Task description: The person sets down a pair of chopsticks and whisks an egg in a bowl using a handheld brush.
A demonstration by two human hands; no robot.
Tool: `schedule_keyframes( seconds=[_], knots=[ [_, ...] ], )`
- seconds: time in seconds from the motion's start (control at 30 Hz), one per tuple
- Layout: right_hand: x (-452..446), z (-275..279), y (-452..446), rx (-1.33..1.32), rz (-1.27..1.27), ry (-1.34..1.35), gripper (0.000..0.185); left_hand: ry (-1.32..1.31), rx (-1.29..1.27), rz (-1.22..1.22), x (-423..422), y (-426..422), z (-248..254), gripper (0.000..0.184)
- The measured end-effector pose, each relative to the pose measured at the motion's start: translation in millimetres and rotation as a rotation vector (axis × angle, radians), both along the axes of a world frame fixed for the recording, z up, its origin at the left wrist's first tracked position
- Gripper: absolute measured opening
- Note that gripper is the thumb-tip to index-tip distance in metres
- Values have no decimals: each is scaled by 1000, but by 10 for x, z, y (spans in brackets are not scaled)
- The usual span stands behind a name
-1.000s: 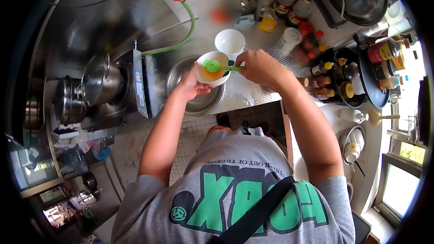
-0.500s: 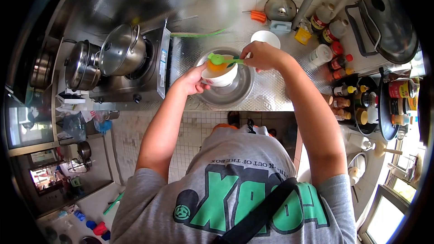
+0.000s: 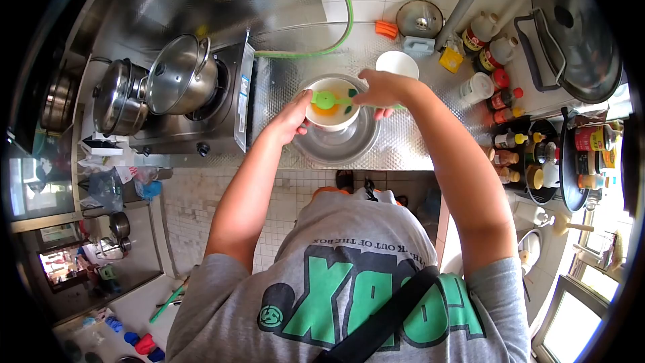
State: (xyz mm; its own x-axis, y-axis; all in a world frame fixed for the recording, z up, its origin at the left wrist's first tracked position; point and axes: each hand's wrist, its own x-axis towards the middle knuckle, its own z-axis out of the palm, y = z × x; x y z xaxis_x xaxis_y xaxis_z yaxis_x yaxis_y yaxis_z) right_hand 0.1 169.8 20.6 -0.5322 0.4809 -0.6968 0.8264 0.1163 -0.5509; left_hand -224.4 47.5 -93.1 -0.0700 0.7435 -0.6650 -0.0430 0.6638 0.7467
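A white bowl point(image 3: 332, 125) with a green leaf pattern inside is held above a round metal basin point(image 3: 368, 140). My left hand point(image 3: 290, 119) grips the bowl at its left side, the thumb by the rim. Across the bowl's opening lies a light-green egg separator point(image 3: 325, 99), a small round cup with a handle. My right hand point(image 3: 386, 89) is closed around that handle from the right. Orange-yellow egg yolk point(image 3: 326, 111) shows inside the bowl, beside the separator. Part of the handle is hidden by my right fingers.
Behind my right hand stands another white bowl point(image 3: 398, 62). At left, a lidded steel pot point(image 3: 180, 74) sits on the gas stove point(image 3: 232, 104). A green hose point(image 3: 346, 23) runs along the back. Sauce bottles point(image 3: 497, 50) and jars line the right side.
The bowl has shifted slightly right and tipped so more of its inside shows. The separator has come lower, nearer the bowl's opening. My right hand has moved slightly down.
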Motion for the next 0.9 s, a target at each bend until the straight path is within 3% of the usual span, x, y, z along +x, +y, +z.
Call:
schedule_keyframes(
  seconds=[0.1,0.17,0.27,0.37,0.5,0.57,0.67,0.9],
  knots=[
    [205,-359,-35,-265,-34,199,74,237,62,-42,209,28,224,53],
    [282,-532,-82,-349,-46,272,70,266,223,-114,258,67,108,61],
    [336,-673,-189,-356,-173,284,60,186,299,-188,318,155,28,67],
    [430,-716,-252,-427,-246,354,57,101,195,-239,408,157,560,60],
    [614,-844,-281,-565,-371,552,57,-203,201,43,271,147,243,55],
    [670,-915,-291,-547,-449,609,57,-376,322,189,325,72,170,37],
    [617,-903,-311,-489,-492,593,64,-416,376,264,439,41,99,25],
    [490,-1038,-332,-269,-464,546,71,-381,320,413,521,-23,-6,18]
  ],
)
